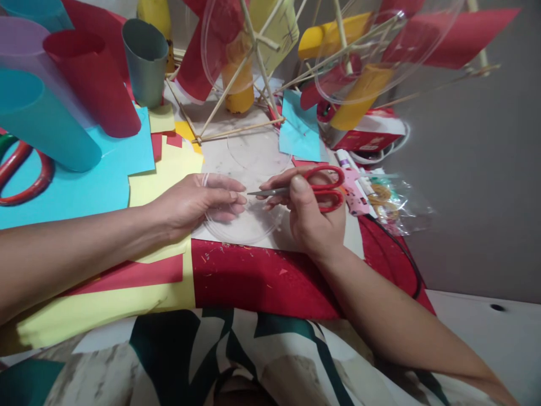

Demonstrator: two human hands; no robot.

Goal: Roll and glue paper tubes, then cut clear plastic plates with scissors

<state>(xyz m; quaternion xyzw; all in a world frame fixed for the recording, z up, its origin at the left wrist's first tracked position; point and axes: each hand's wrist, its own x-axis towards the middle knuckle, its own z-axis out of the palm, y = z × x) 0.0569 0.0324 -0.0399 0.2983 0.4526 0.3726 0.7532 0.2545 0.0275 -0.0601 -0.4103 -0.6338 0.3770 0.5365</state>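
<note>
A clear plastic disc (249, 228), its rim hard to trace, sits at centre above a white sheet (350, 234). The left hand (207, 197) pinches its left side, fingers slightly curled. The right hand (315, 211) is closed around small scissors (274, 192), blades together, some fingers hidden. Nearer, a red strip of worktop (262, 276), flecked with scraps, runs to the near edge. Right, a clear bag (391, 200) contains yellowish bands. Far off, a stick frame (226, 90) is cut off above; left, red handles (43, 177) are cut off.

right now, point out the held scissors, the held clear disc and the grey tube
Scissors (276, 192): head view, on the blade
Clear disc (249, 226): head view, near part
Grey tube (146, 72): head view, outer side
</note>
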